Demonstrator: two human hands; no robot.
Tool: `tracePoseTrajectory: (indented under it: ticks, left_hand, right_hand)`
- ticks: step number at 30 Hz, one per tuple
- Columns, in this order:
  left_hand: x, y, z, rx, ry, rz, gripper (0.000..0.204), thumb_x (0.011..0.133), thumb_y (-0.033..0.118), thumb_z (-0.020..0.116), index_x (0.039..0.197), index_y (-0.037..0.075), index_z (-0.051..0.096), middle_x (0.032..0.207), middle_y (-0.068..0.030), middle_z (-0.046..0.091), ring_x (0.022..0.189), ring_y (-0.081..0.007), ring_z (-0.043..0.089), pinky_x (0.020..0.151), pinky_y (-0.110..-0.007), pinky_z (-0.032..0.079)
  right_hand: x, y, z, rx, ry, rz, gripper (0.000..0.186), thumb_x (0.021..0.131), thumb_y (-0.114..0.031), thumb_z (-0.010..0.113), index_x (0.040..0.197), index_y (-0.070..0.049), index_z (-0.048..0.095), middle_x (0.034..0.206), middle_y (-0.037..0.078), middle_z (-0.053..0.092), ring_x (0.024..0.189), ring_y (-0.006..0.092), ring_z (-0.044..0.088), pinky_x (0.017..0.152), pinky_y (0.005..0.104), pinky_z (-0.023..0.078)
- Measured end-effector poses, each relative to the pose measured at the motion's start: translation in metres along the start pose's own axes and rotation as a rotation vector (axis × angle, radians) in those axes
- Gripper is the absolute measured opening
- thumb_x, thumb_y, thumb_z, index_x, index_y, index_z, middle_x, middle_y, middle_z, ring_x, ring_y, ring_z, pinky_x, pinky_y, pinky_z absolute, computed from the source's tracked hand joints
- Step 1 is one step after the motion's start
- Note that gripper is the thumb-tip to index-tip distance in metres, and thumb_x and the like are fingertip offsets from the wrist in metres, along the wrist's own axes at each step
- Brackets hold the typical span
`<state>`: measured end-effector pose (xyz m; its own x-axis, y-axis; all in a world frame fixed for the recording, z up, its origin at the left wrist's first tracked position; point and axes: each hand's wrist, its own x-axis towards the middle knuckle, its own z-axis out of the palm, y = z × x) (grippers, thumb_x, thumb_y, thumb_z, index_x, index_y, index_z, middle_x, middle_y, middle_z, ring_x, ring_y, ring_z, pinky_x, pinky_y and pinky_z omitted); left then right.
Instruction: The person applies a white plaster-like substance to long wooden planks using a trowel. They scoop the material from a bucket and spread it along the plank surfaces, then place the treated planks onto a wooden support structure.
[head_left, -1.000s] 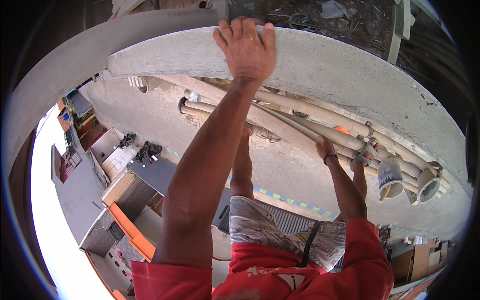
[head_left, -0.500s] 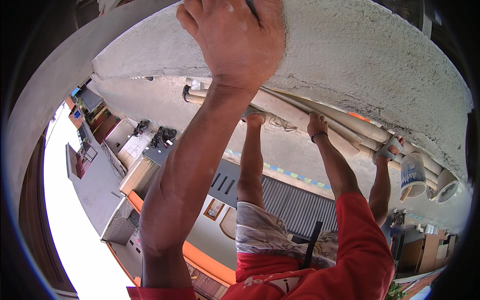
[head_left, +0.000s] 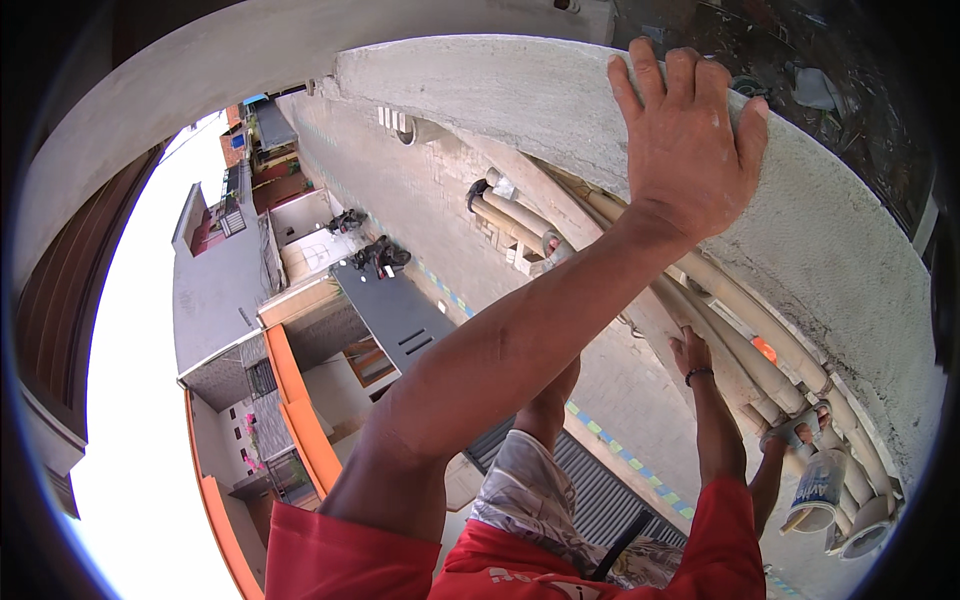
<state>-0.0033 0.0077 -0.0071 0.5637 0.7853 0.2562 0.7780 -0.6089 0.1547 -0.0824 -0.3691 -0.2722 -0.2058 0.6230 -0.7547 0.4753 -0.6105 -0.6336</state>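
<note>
My left hand [head_left: 690, 145] lies against the rough grey concrete wall [head_left: 480, 90], fingers spread and fingertips at its upper edge. Nothing is held in it. Lower down, my right hand [head_left: 690, 355], with a dark band at the wrist, rests on a long wooden plank [head_left: 655, 340] beside the wall. Its fingers look stretched out on the wood. Several pale pipes or poles [head_left: 745, 355] run alongside the plank. My right foot, in a grey sandal [head_left: 795, 430], stands on them; my left foot is hidden behind my left forearm.
A white bucket [head_left: 820, 485] with a stick in it hangs by the poles, near another round container [head_left: 868, 535]. Far below lie a paved lane [head_left: 440, 220], parked motorbikes [head_left: 380, 257] and houses with orange trim [head_left: 300, 410]. Beyond the wall's edge is a dark area [head_left: 850, 120].
My left hand has shifted right along the wall and its fingertips now show at the edge. The view has turned, showing more lane and houses. My right hand stays on the plank.
</note>
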Motion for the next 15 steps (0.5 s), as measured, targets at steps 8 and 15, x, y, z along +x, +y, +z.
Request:
tracePoseTrajectory:
  ticks: [8, 15]
  left_hand:
    - [0.003, 0.010, -0.003, -0.052, -0.033, -0.081, 0.039, 0.090, 0.033, 0.051, 0.102, -0.004, 0.056, 0.107, -0.0226, 0.048, 0.117, -0.0454, 0.034, 0.101, -0.064, 0.019]
    - [0.001, 0.008, -0.005, -0.064, -0.057, -0.128, 0.039, 0.089, 0.033, 0.053, 0.104, -0.003, 0.056, 0.110, -0.0208, 0.048, 0.119, -0.0442, 0.033, 0.103, -0.063, 0.018]
  right_hand:
    - [-0.033, -0.030, -0.029, -0.123, 0.066, -0.055, 0.039, 0.088, -0.041, 0.059, 0.096, -0.004, 0.050, 0.081, 0.024, 0.066, 0.077, 0.0417, 0.065, 0.067, 0.0505, 0.052]
    - [-0.070, -0.082, -0.081, -0.103, -0.025, -0.090, 0.044, 0.088, -0.042, 0.059, 0.098, 0.000, 0.052, 0.076, 0.029, 0.063, 0.075, 0.0450, 0.064, 0.065, 0.0522, 0.052]
